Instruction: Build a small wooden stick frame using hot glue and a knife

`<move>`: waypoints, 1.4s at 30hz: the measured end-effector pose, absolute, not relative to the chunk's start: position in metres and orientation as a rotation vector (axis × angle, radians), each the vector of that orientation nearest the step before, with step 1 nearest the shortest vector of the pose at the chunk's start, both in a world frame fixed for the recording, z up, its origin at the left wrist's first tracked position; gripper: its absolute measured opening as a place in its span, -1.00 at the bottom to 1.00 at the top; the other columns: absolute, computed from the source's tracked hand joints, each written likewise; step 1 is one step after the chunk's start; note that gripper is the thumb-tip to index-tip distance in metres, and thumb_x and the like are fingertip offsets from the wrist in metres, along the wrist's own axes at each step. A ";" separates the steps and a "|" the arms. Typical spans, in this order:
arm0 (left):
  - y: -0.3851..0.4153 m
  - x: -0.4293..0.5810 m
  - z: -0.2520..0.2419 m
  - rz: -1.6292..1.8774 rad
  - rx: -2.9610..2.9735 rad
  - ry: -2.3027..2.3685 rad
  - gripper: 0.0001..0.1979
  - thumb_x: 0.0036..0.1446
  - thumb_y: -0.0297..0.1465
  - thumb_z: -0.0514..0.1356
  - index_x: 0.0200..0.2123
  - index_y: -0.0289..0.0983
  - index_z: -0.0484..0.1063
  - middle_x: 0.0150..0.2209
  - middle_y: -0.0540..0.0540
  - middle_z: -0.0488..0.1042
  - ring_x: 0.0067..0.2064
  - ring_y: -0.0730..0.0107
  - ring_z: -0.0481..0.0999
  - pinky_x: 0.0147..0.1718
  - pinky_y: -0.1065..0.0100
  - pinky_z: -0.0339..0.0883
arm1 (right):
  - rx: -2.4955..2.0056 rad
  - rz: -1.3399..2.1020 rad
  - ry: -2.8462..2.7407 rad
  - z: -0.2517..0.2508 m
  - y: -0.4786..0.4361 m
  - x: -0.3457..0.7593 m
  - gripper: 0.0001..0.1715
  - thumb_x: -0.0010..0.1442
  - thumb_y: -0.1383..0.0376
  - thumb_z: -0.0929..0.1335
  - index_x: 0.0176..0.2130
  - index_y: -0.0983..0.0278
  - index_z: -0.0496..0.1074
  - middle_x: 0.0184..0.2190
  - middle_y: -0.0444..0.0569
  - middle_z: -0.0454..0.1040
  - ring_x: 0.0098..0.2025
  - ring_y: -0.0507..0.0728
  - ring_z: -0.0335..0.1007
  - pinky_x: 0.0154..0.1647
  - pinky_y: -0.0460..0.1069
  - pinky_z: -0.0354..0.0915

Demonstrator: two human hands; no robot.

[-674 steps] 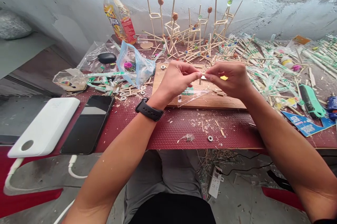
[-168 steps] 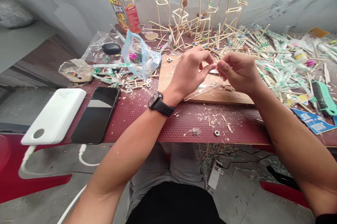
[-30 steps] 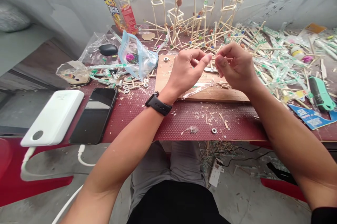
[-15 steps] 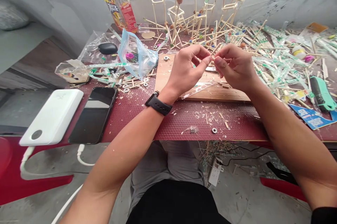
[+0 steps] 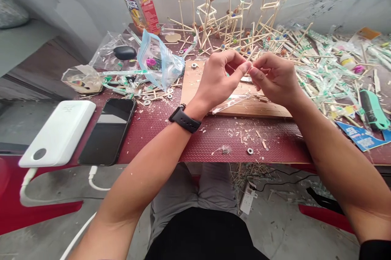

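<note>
My left hand (image 5: 222, 76) is closed in a pinch over the wooden board (image 5: 195, 78). Facing it, my right hand (image 5: 274, 76) pinches too, its thumb and forefinger meeting the left fingertips. Whatever they hold is small and mostly covered by the fingers. A pale wooden stick (image 5: 252, 53) shows just above the fingertips; I cannot tell whether it is held or lies behind. Under the hands, a clear plastic strip (image 5: 229, 103) and short stick pieces (image 5: 262, 98) lie on the board. A metal nut (image 5: 194, 65) rests near the board's back left corner.
Behind the board stand stick frames (image 5: 210, 9) with clay balls and beads. Wrappers and sticks (image 5: 324, 72) heap on the right, beside a green-handled tool (image 5: 374, 109). To the left are a zip bag (image 5: 159, 62), a phone (image 5: 108, 131) and a white power bank (image 5: 59, 133).
Both hands stay together over the board, the fingertips shifting slightly and pressing closer. More of the pale stick shows above them. The whole view has moved a little.
</note>
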State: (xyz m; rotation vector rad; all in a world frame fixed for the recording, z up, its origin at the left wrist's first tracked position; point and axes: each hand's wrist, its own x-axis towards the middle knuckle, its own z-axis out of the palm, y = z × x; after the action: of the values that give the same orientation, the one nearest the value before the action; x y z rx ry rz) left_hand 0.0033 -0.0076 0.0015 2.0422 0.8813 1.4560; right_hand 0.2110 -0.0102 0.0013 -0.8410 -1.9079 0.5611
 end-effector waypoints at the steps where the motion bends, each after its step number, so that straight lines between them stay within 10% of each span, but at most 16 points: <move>1: -0.007 0.003 0.001 1.456 2.047 0.886 -0.79 0.47 -0.41 0.38 -0.31 -0.24 0.58 -0.32 -0.07 0.66 -0.22 0.35 0.66 -0.16 0.28 0.57 | -0.844 0.553 -1.911 0.001 -0.010 0.211 -0.33 0.39 -0.37 0.45 -0.32 0.10 0.41 -0.49 -0.14 0.36 -0.44 0.12 0.36 -0.37 0.17 0.47; 8: -0.003 0.003 -0.002 1.465 2.043 0.858 -0.92 0.42 -0.41 0.42 -0.05 -0.17 0.63 0.04 -0.14 0.71 -0.01 0.28 0.70 -0.27 0.38 0.53 | -0.858 0.533 -1.929 0.004 -0.010 0.213 -0.35 0.44 -0.33 0.44 -0.36 0.08 0.37 -0.57 -0.16 0.38 -0.58 0.06 0.19 -0.55 0.14 0.16; 23: -0.006 0.005 0.001 1.418 2.011 0.880 -0.71 0.53 -0.22 0.34 -0.28 -0.23 0.58 -0.31 -0.08 0.64 -0.25 0.34 0.64 -0.27 0.30 0.58 | -0.831 0.589 -1.873 0.001 -0.008 0.212 -0.41 0.43 -0.29 0.47 -0.30 0.07 0.39 -0.55 -0.19 0.35 -0.59 0.05 0.17 -0.57 0.12 0.17; 42: -0.007 0.004 0.001 1.435 2.019 0.940 -0.78 0.48 -0.37 0.36 -0.30 -0.21 0.52 -0.24 -0.09 0.69 -0.18 0.33 0.64 -0.22 0.32 0.54 | -0.845 0.626 -1.907 0.002 -0.010 0.210 -0.36 0.38 -0.35 0.47 -0.31 0.09 0.41 -0.47 -0.15 0.35 -0.47 0.11 0.30 -0.35 0.20 0.44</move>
State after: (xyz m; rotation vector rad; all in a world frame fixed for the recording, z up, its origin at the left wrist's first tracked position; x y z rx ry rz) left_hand 0.0037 -0.0071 0.0010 2.0194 0.9399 1.4349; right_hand 0.2105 -0.0102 0.0023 -0.8454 -1.9065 0.6262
